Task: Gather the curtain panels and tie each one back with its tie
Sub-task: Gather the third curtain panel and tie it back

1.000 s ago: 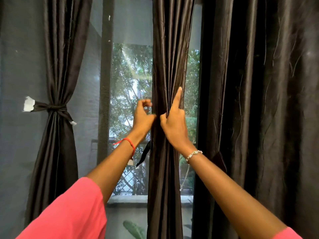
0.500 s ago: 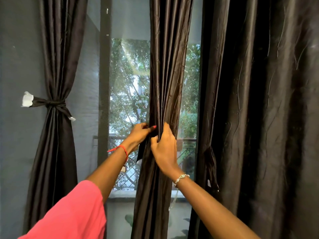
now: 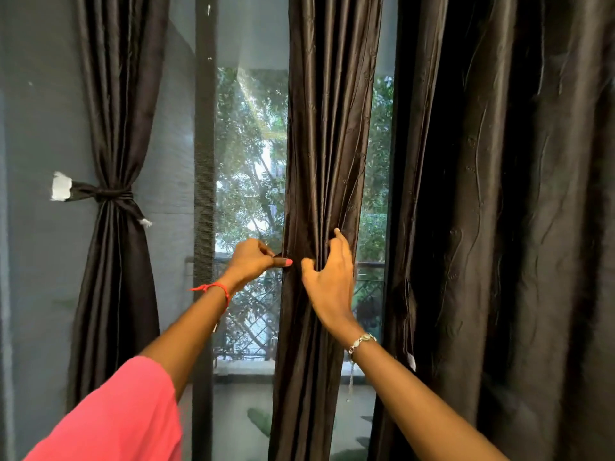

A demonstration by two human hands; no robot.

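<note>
Between both hands (image 3: 250, 261) (image 3: 327, 281), gathered curtain panel (image 3: 329, 144)

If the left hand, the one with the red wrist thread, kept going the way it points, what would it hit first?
Most likely the gathered dark brown satin curtain panel: the left hand, pinching a dark strip, points rightward with its thumb seemingly at the panel's edge. Depth is unclear.

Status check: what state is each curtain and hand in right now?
Left curtain: gathered, tied back with its tie.
Middle curtain: gathered, not tied.
Right curtain: hanging loose, untied.
Left hand: pinches middle curtain's left edge.
Right hand: grips middle curtain's folds.
</note>
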